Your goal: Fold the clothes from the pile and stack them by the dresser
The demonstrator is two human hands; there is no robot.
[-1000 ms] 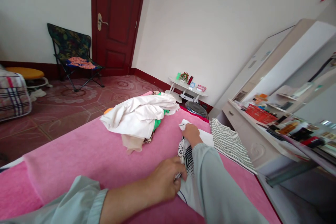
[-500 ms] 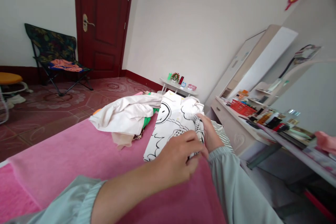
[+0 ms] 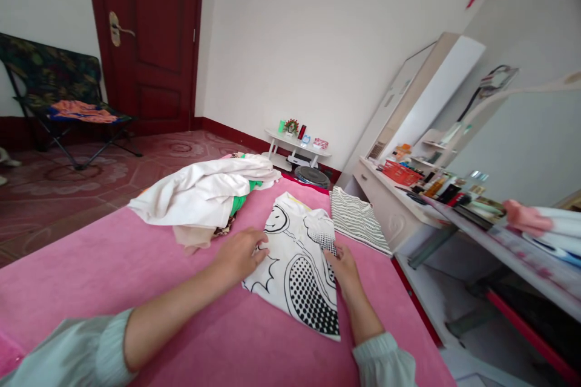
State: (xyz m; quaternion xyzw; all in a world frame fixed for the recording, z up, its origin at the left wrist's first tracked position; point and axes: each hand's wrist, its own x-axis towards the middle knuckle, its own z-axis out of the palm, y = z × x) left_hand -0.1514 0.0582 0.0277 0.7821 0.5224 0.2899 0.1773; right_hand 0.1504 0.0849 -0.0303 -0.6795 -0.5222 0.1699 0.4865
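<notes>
A white shirt with a black cartoon print point(image 3: 295, 266) lies folded flat on the pink bed cover point(image 3: 136, 278). My left hand point(image 3: 239, 252) rests on its left edge, fingers stretched out and pressing the cloth. My right hand point(image 3: 344, 265) lies on its right edge, fingers flat on the fabric. Neither hand grips anything.
A heap of white and green clothes point(image 3: 204, 196) sits behind the shirt. A folded striped garment point(image 3: 356, 221) lies at the bed's right edge. A dresser with bottles and a red basket point(image 3: 402, 172) stands to the right. A low white table point(image 3: 297, 145), folding chair point(image 3: 59, 103) and dark red door point(image 3: 145, 36) are beyond.
The printed shirt was bunched and lifted between both hands. It now lies flat on the bed, and both hands have opened and moved apart to its edges.
</notes>
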